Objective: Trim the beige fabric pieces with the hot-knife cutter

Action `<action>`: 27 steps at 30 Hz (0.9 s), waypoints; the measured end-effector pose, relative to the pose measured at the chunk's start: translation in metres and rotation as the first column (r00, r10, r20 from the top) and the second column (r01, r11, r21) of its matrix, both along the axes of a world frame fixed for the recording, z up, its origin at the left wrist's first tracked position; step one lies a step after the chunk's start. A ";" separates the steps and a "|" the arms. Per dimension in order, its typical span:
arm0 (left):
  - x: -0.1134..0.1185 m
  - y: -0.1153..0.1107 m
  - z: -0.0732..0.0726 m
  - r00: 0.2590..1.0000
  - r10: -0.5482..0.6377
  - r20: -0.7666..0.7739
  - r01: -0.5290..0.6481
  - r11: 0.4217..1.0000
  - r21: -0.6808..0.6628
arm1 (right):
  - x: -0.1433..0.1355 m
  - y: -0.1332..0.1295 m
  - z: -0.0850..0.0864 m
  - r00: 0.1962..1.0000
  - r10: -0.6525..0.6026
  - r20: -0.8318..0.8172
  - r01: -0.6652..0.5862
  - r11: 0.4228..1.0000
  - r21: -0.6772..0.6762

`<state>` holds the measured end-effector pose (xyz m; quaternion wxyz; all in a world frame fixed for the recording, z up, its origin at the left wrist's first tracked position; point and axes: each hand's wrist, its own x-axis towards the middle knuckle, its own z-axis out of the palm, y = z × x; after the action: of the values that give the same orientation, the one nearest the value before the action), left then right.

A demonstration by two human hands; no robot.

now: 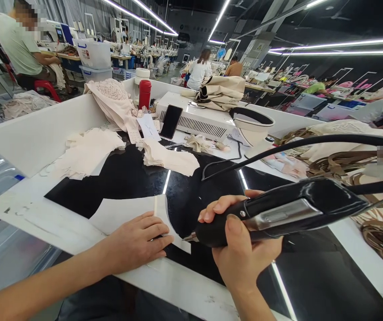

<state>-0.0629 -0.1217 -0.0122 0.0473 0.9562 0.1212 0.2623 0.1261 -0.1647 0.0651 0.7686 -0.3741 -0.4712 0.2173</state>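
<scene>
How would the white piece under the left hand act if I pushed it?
The white piece looks thin, so it's probably light and bendy. The black surface beneath looks shiny, so the piece might slide easily.

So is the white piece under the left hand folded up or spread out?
Spread out: the white piece lies flat, its outline showing beyond the left hand.

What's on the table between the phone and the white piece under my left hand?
In the head view, mainly a stack of cream cloth nearer the phone, then black tabletop before the white piece under your left hand.
</scene>
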 end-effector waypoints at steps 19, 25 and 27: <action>0.000 0.000 0.003 1.000 -0.006 -0.008 0.006 1.000 -0.019 | -0.010 -0.003 -0.006 0.995 0.101 -0.012 -0.100 0.995 0.016; -0.001 0.001 0.003 1.000 -0.003 -0.015 0.003 1.000 -0.010 | -0.007 -0.005 -0.002 0.996 0.086 -0.023 -0.086 0.996 0.026; -0.001 0.001 0.003 1.000 -0.005 -0.008 0.005 1.000 -0.007 | -0.006 -0.005 0.000 0.997 0.070 -0.024 -0.069 0.997 0.039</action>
<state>-0.0638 -0.1205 -0.0095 0.0507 0.9574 0.1199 0.2577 0.1204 -0.1694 0.0647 0.7735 -0.3399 -0.4782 0.2397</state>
